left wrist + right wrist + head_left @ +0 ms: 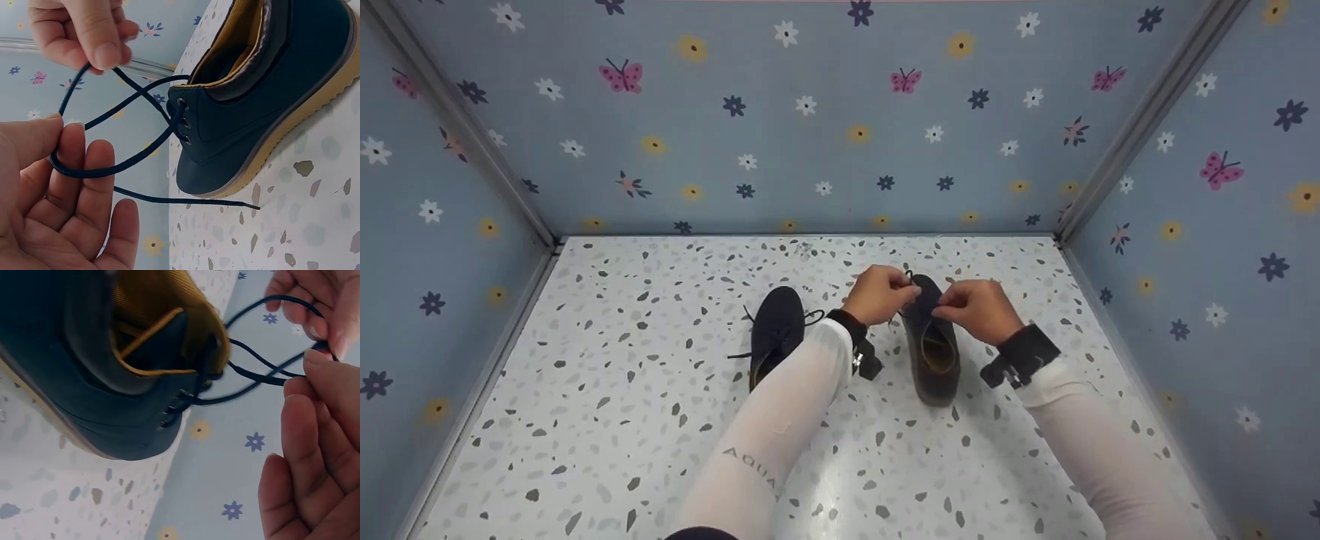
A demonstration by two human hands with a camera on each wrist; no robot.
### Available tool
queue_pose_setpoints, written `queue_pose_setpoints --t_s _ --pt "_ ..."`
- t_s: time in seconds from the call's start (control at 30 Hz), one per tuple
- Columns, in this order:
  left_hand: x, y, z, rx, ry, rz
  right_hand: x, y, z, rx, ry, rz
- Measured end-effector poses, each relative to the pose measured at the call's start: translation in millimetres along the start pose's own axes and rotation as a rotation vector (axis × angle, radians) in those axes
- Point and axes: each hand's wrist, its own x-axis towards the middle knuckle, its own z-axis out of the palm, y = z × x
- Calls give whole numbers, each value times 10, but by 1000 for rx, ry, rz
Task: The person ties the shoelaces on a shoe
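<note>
Two dark navy lace-up shoes stand on the floor, toes away from me. Both hands are over the right-hand shoe, whose shoelace is raised in crossing loops above the eyelets. My left hand pinches the lace between thumb and forefinger, its other fingers loosely bent. Opposite it, my right hand pinches another part of the lace, close to the left fingertips in the right wrist view. One lace end hangs free beside the toe. A tan lining shows inside the shoe.
The other shoe stands to the left, laces spread loose and its heel hidden behind my left forearm. Pale speckled floor lies below. Blue flower-and-butterfly panels close off the back and both sides.
</note>
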Motion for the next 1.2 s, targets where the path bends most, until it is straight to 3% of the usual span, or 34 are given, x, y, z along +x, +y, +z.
queue_pose_setpoints --t_s 0.2,0.37,0.5,0.67,0.83,1.0,1.2 --pt "-39 -58 71 -25 14 -7 -25 45 88 21 -55 14" --pt "-109 -128 146 -35 17 -38 9 111 -17 71 -123 52" --pt "-169 -183 186 -46 27 -53 93 159 -118 69 -113 73" --pt "-202 -235 222 -71 27 -44 245 157 -146 36 -112 108" --pt "-208 -286 233 -73 33 -27 386 118 -97 -22 -199 138" --pt "-225 -327 238 -102 35 -54 444 83 -23 -83 -292 188" --pt "-249 -375 271 -87 52 -74 459 11 118 -166 -340 215"
